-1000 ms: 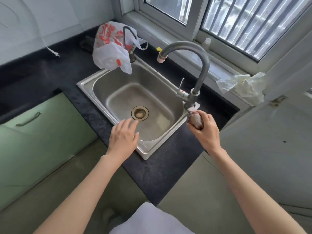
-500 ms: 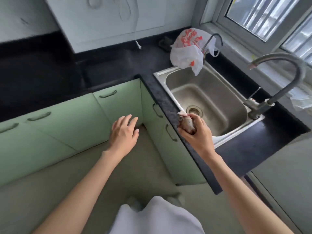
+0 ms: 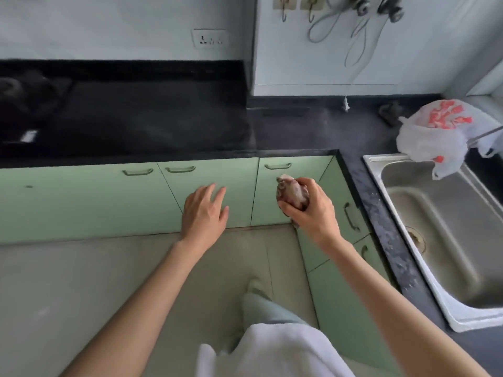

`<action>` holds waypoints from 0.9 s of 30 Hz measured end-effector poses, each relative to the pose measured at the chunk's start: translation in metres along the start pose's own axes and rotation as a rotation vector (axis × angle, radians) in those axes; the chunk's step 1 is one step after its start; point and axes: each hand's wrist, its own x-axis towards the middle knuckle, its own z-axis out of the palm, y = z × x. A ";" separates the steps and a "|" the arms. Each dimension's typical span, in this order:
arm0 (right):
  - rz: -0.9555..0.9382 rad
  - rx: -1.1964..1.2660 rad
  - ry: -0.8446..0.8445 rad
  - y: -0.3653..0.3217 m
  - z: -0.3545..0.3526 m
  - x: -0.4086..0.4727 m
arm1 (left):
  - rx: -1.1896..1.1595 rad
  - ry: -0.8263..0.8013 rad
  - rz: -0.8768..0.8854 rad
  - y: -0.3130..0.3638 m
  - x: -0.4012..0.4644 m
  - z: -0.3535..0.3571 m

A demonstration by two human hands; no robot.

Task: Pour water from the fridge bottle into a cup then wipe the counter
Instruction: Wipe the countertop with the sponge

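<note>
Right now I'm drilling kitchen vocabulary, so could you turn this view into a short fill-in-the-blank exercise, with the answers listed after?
1. The right hand holds a crumpled ____ in its grip.
2. The left hand is open and holds ____.
3. The white plastic bag with red print hangs over the far rim of the steel ____.
4. The cabinet doors under the black counter are pale ____.

Missing words: rag; nothing; sink; green
</note>
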 end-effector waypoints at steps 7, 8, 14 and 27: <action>-0.070 -0.002 -0.123 -0.030 0.071 0.082 | 0.018 0.043 -0.101 -0.071 0.037 0.006; -0.075 -0.001 -0.133 -0.034 0.079 0.095 | 0.019 0.042 -0.108 -0.080 0.045 0.007; -0.082 0.043 -0.164 -0.063 0.138 0.202 | 0.057 0.006 -0.204 -0.152 0.130 0.015; 0.134 -0.067 -0.096 -0.043 0.206 0.296 | 0.060 -0.236 -0.086 -0.234 0.247 0.072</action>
